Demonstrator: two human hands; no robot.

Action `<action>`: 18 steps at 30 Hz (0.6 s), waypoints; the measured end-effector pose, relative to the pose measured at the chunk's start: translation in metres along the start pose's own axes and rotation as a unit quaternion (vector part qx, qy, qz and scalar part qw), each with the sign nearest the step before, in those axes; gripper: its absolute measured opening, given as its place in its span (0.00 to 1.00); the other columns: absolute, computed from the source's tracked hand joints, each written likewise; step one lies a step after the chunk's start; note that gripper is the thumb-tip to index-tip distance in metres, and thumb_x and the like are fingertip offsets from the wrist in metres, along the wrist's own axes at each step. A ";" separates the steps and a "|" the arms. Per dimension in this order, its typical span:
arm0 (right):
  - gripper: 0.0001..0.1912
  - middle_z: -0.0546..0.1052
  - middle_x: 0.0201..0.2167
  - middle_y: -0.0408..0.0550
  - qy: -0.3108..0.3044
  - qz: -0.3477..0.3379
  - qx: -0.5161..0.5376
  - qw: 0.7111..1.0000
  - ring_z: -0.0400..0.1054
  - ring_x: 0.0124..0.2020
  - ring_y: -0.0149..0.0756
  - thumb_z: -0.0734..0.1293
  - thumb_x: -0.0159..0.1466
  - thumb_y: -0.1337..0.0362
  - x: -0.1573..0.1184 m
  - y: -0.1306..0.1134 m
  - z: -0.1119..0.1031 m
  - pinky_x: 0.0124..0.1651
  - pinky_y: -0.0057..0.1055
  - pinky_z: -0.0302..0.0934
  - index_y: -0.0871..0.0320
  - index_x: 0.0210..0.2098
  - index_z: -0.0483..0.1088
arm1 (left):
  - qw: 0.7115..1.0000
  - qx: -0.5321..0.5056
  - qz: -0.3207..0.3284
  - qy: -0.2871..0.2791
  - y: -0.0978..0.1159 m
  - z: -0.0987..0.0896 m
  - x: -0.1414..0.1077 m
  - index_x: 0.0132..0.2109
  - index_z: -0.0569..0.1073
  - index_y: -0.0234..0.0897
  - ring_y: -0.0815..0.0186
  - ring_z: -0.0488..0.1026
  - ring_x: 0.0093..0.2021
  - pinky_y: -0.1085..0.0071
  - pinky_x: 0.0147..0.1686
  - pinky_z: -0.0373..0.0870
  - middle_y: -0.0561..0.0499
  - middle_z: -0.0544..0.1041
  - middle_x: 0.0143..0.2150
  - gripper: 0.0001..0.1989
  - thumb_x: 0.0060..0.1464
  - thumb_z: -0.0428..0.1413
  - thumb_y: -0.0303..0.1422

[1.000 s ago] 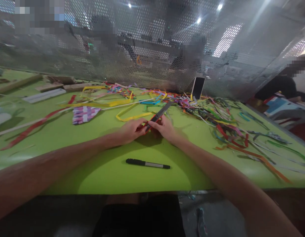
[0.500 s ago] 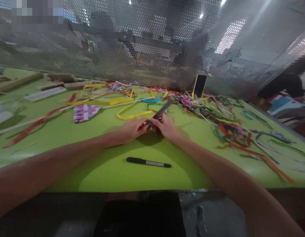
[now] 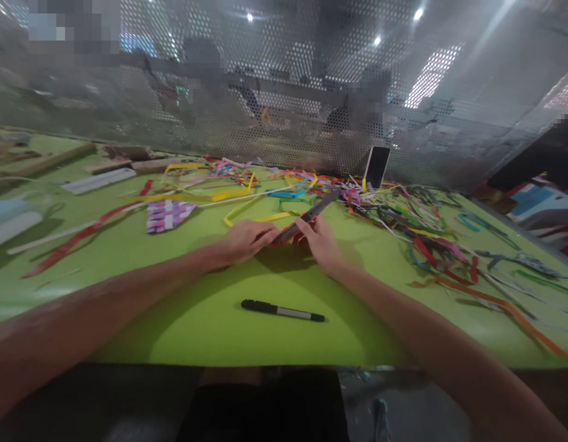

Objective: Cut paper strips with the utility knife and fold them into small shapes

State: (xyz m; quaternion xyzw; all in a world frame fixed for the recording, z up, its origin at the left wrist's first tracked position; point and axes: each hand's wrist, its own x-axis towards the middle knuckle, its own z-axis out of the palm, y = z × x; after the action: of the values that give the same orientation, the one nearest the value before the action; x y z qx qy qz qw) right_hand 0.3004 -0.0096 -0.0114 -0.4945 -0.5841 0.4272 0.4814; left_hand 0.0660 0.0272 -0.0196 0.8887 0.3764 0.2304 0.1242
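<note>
My left hand (image 3: 247, 244) is closed on the lower end of a dark grey strip (image 3: 327, 202) above the table. My right hand (image 3: 324, 247) pinches the same strip farther up, thumb on top. The strip slants away to the upper right, its far end free. Red material (image 3: 288, 238) shows under and beside it between my fingers; its shape is mostly hidden. A black pen with a pale grey barrel (image 3: 284, 310) lies on the table nearer to me. A woven purple and white piece (image 3: 168, 216) lies left of my hands.
Loose coloured strips (image 3: 449, 248) spread over the right of the green table (image 3: 187, 334). A yellow strip (image 3: 240, 212) lies just beyond my hands, a red strip (image 3: 76, 242) at left. A phone (image 3: 376, 167) leans against the perforated metal panel (image 3: 284, 116). Another person's dark sleeve (image 3: 537, 153) is at right.
The view has shifted slightly, so the table things sit a little lower and farther right. The dark strip now lies at a flatter slant, with both hands still on it.
</note>
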 end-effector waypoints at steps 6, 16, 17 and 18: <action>0.18 0.78 0.41 0.49 0.121 -0.056 0.003 0.991 0.78 0.36 0.39 0.68 0.70 0.48 0.020 0.006 -0.021 0.32 0.32 0.69 0.52 0.46 0.60 | 0.995 0.074 -0.010 0.062 -0.044 -0.017 0.014 0.48 0.81 0.35 0.51 0.78 0.52 0.55 0.58 0.72 0.39 0.83 0.47 0.15 0.70 0.54 0.41; 0.17 0.75 0.40 0.47 0.270 -0.144 -0.113 0.945 0.72 0.42 0.42 0.68 0.67 0.49 0.046 0.007 -0.053 0.44 0.38 0.68 0.53 0.45 0.63 | 0.995 0.100 -0.011 0.028 -0.066 -0.018 0.016 0.44 0.83 0.37 0.53 0.79 0.50 0.57 0.57 0.76 0.41 0.83 0.46 0.13 0.66 0.53 0.34; 0.17 0.74 0.39 0.47 0.279 -0.150 -0.124 0.940 0.72 0.42 0.41 0.68 0.67 0.49 0.048 0.008 -0.054 0.46 0.39 0.69 0.53 0.44 0.63 | 0.994 0.102 -0.014 0.031 -0.069 -0.020 0.017 0.44 0.83 0.36 0.53 0.79 0.50 0.57 0.57 0.76 0.41 0.83 0.46 0.13 0.66 0.53 0.34; 0.16 0.74 0.39 0.47 0.285 -0.156 -0.135 0.936 0.71 0.42 0.41 0.67 0.69 0.49 0.049 0.010 -0.056 0.46 0.39 0.69 0.54 0.44 0.64 | 0.994 0.105 -0.018 0.033 -0.072 -0.022 0.018 0.45 0.83 0.35 0.53 0.79 0.49 0.57 0.56 0.76 0.40 0.83 0.45 0.13 0.65 0.53 0.33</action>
State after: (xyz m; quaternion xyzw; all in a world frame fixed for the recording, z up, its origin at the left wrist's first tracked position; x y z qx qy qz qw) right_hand 0.3548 0.0419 -0.0043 -0.5587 -0.5441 0.1050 0.6171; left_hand 0.0225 0.0908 -0.0234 0.8819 0.4180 0.2170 0.0219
